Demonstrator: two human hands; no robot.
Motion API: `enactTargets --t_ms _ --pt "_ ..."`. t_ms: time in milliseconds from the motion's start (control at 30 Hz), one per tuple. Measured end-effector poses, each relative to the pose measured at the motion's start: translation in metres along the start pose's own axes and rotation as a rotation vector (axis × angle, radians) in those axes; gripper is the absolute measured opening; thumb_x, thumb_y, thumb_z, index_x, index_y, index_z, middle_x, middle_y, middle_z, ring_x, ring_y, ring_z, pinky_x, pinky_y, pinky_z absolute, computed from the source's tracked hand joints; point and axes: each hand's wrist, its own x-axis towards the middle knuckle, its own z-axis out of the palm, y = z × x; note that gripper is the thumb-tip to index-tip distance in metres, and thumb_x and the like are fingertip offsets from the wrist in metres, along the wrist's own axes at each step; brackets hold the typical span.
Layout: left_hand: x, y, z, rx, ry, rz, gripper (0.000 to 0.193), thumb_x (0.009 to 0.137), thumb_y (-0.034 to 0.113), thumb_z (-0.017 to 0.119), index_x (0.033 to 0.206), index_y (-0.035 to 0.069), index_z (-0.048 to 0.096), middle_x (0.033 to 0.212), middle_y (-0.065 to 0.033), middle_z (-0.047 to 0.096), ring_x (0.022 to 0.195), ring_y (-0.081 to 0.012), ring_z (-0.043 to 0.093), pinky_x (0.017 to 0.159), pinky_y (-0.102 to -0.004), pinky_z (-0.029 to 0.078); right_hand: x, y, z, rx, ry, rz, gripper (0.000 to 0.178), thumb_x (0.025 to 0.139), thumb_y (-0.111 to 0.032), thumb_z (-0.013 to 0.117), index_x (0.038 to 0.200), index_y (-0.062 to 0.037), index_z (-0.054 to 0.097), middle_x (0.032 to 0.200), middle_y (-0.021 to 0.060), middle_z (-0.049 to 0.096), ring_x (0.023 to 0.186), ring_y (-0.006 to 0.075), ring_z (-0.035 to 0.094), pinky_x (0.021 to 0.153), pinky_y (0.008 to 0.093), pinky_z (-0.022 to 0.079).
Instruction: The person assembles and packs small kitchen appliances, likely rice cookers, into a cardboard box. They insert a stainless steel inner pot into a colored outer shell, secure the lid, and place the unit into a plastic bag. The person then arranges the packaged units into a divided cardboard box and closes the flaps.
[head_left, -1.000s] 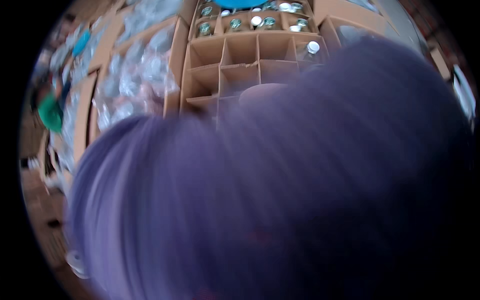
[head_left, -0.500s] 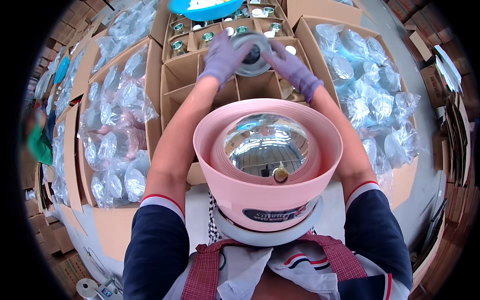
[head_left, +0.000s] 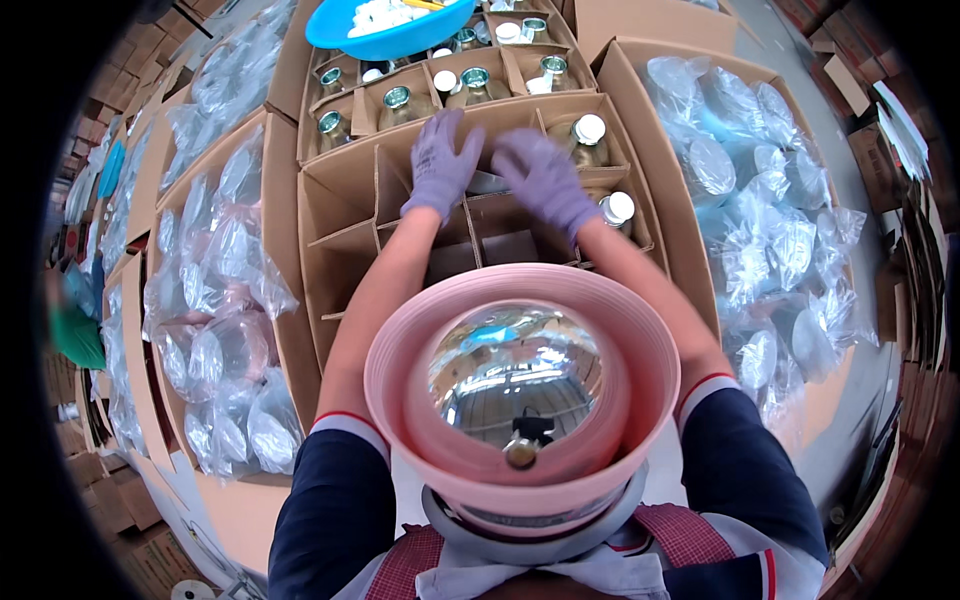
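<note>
Both my hands, in purple gloves, reach over the divided cardboard box in front of me. My left hand is open, its fingers stretched out at the dividers. Beside it, my right hand is smeared by motion, so its fingers do not show clearly. A greyish sliver of something shows low between the hands; its kind is unclear. White-capped bottles stand in compartments along the box's right side. Between my forearms and close to my chest is a pink plastic tub with a mirrored silvery dome inside.
Behind stands another divided box with several glass bottles, and a blue basin of small white pieces on top. Boxes of plastic-wrapped items flank me, left and right. A green-sleeved person is at far left.
The grey round part that was between my hands is no longer seen in them. My hands have come apart from it, lower over the box. The view has shifted, showing more of the near box.
</note>
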Motion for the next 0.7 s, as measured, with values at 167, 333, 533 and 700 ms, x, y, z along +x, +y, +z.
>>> enactTargets --t_ms 167,333,533,700 --pt "-0.077 0.008 -0.003 0.119 -0.298 0.033 0.034 0.087 0.042 0.061 0.1 0.011 0.067 0.131 -0.0143 0.048 0.104 -0.0342 0.06 0.088 -0.0437 0.049 0.071 0.05 0.004 -0.138 -0.524 0.198 0.043 0.083 -0.036 0.058 0.111 -0.0038 0.065 0.109 0.0191 0.066 0.104 0.0345 0.062 0.092 0.0412 0.047" --pt "-0.077 0.015 -0.003 0.101 -0.318 -0.09 0.029 0.085 0.04 0.064 0.093 0.012 0.066 0.126 -0.0104 0.048 0.095 -0.0314 0.064 0.08 -0.0439 0.052 0.085 0.092 0.092 -0.502 -1.283 0.129 0.043 0.077 -0.038 0.067 0.108 -0.0094 0.071 0.115 0.0159 0.066 0.107 0.0308 0.063 0.09 0.0424 0.049" --pt "-0.086 0.017 0.008 0.096 -0.176 -0.158 0.028 0.081 0.037 0.068 0.096 0.014 0.064 0.125 -0.0135 0.05 0.097 -0.0315 0.063 0.08 -0.0447 0.052 0.042 0.122 0.181 -0.424 -1.507 0.472 0.04 0.085 -0.031 0.058 0.121 -0.0144 0.065 0.129 0.013 0.059 0.117 0.0295 0.056 0.099 0.0439 0.042" --pt "-0.095 0.012 -0.002 0.069 -0.202 -0.073 0.027 0.084 0.032 0.069 0.098 0.009 0.064 0.124 -0.0073 0.055 0.096 -0.026 0.064 0.079 -0.0403 0.053 0.034 0.09 0.151 -0.258 -1.406 0.251 0.043 0.084 -0.031 0.058 0.124 -0.0171 0.063 0.125 0.0106 0.062 0.114 0.0271 0.058 0.099 0.04 0.043"
